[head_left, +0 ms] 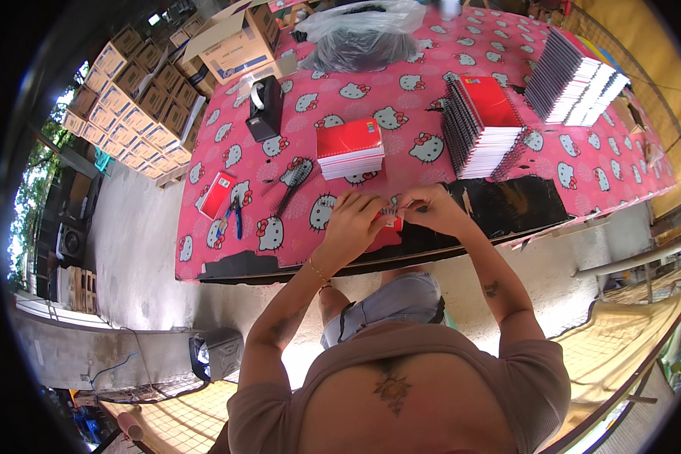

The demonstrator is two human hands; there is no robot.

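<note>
Close to the table's front edge, a small red notebook (388, 234) lies under my two hands, with bits of a dark wire coil showing along its upper edge. My left hand (353, 221) is closed on that edge, fingers bent and pressed against it. From the other side, my right hand (436, 209) pinches with thumb and forefinger at the coil's end; what sits between the fingertips is too small to make out. Just beyond my hands stands a short stack of red-covered notebooks (349, 147).
A taller stack of spiral-bound notebooks (486, 129) rises to the right, another (571, 79) behind it. On the left are a black tape dispenser (266, 110), a hairbrush (295, 178), blue-handled pliers (238, 216) and a red booklet (217, 195). Cartons (132, 106) are piled beyond the table (401, 102).
</note>
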